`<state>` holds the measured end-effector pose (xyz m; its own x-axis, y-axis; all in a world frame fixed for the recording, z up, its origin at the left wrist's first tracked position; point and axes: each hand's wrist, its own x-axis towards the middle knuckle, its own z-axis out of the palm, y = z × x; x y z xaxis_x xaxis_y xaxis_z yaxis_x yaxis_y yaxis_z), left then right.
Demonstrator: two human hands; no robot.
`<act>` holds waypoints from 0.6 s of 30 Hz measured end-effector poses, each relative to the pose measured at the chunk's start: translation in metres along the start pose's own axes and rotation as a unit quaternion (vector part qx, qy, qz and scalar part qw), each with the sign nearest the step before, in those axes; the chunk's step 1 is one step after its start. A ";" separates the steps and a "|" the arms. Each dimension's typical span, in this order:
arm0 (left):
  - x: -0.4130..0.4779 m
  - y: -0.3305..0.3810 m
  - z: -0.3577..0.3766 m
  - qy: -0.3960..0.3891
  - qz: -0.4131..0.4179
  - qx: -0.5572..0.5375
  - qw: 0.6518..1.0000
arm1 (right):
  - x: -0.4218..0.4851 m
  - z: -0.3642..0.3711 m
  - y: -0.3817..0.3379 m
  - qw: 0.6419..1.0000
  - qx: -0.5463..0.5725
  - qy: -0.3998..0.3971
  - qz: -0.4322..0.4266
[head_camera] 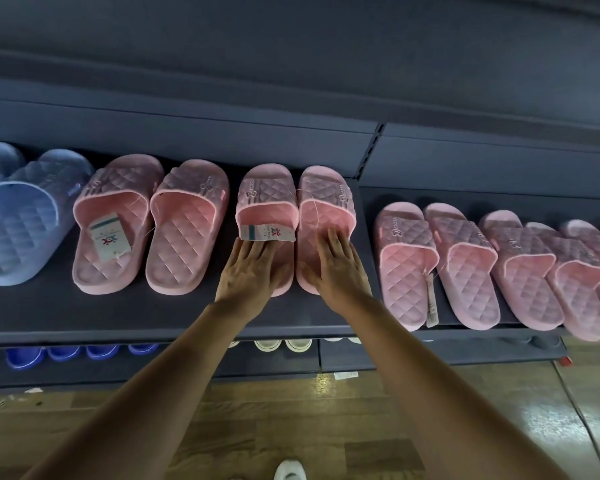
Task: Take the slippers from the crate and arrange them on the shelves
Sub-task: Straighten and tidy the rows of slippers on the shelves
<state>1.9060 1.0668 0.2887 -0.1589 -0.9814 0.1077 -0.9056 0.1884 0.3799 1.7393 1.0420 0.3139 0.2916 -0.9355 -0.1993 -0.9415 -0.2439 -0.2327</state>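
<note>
Pink slippers (267,192): left hand (248,268), right hand (338,268) flat, one on each.

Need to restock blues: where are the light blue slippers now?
Head view: the light blue slippers lie at the upper shelf's far left, beside a tagged pink pair.

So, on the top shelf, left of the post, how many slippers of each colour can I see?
Blue slippers: 2 (one is cut off by the picture's edge)
Pink slippers: 4
Total: 6
</note>
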 end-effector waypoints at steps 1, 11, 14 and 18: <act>0.000 0.002 -0.002 -0.004 -0.008 -0.001 1.000 | 0.000 -0.002 0.002 1.000 -0.012 -0.012 -0.005; -0.007 0.014 -0.008 -0.072 -0.019 0.031 0.997 | -0.010 -0.010 0.011 0.998 -0.006 -0.040 -0.037; -0.006 0.014 -0.009 -0.063 -0.016 0.027 0.998 | -0.011 -0.009 0.011 0.999 0.012 -0.034 -0.035; -0.008 0.009 -0.017 -0.062 -0.012 0.013 0.998 | -0.021 -0.019 0.011 0.999 0.040 -0.004 -0.010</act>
<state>1.9055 1.0774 0.3071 -0.1840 -0.9828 -0.0167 -0.9195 0.1661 0.3562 1.7202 1.0541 0.3332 0.3117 -0.9285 -0.2020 -0.9189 -0.2405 -0.3129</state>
